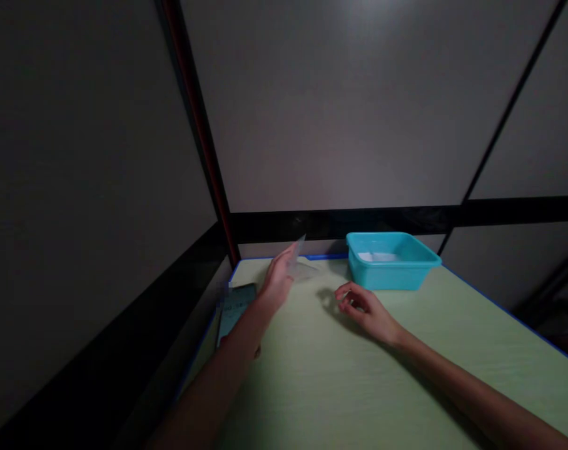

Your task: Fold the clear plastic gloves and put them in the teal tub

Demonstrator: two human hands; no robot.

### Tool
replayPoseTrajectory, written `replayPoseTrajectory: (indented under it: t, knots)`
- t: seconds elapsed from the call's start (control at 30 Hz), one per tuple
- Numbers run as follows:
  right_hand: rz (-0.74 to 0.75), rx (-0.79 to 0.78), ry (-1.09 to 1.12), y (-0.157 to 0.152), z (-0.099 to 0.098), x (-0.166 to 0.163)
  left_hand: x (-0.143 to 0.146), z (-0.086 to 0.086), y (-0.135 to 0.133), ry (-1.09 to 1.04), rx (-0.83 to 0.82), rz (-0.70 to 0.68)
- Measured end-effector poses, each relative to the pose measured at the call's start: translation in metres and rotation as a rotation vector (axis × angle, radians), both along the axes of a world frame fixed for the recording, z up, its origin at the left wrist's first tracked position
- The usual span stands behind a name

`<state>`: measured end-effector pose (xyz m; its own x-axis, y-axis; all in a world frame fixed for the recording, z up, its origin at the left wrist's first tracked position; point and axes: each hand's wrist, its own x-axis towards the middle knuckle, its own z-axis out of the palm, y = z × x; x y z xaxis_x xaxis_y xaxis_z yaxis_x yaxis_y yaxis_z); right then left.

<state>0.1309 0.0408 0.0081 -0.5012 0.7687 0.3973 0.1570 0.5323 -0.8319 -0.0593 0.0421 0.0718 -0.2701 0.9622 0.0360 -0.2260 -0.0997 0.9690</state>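
Observation:
My left hand (279, 281) is raised over the far left part of a pale green table (340, 375), fingers closed on a thin clear plastic piece (299, 259) that looks like a bag or sheet. My right hand (366, 309) rests on the table just right of it, fingers curled inward; whether anything is in them is hidden. A turquoise plastic tub (390, 259) with something white inside stands at the far edge, just beyond my right hand.
A phone-like device with a lit screen (234, 306) lies at the table's left edge, under my left forearm. Grey walls with a black band close the table in at the back and left. The table has a blue rim.

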Motion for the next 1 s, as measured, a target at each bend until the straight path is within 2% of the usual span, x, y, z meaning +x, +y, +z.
replayPoseTrajectory:
  t: [0.07,0.17,0.27,0.37,0.47,0.53,0.63,0.83,1.0]
  knots:
    - [0.005,-0.058,0.057,-0.003,0.003,0.016,-0.006,0.016,-0.007,-0.051,-0.034,-0.167]
    - [-0.021,-0.140,0.206,0.001,0.003,0.032,-0.012,0.028,-0.017,-0.189,-0.079,-0.640]
    - [-0.047,-0.213,0.377,0.008,0.004,0.043,-0.009,0.025,-0.022,-0.263,-0.097,-0.983]
    - [-0.019,-0.237,0.416,0.011,0.012,0.054,0.002,0.016,-0.024,-0.290,-0.129,-1.162]
    - [0.137,-0.295,0.274,0.005,0.023,0.064,0.015,0.009,-0.027,-0.309,-0.174,-1.180]
    - [0.245,-0.348,0.156,-0.002,0.029,0.067,0.022,0.006,-0.028,-0.316,-0.218,-1.138]
    - [0.307,-0.411,0.080,-0.011,0.032,0.063,0.028,-0.002,-0.027,-0.303,-0.284,-1.051]
    - [0.235,-0.485,0.049,-0.012,0.033,0.059,0.025,-0.027,-0.012,-0.422,-0.285,-0.952]
    - [0.050,-0.435,0.107,-0.006,0.035,0.062,0.019,-0.035,-0.004,-0.422,-0.339,-0.908]
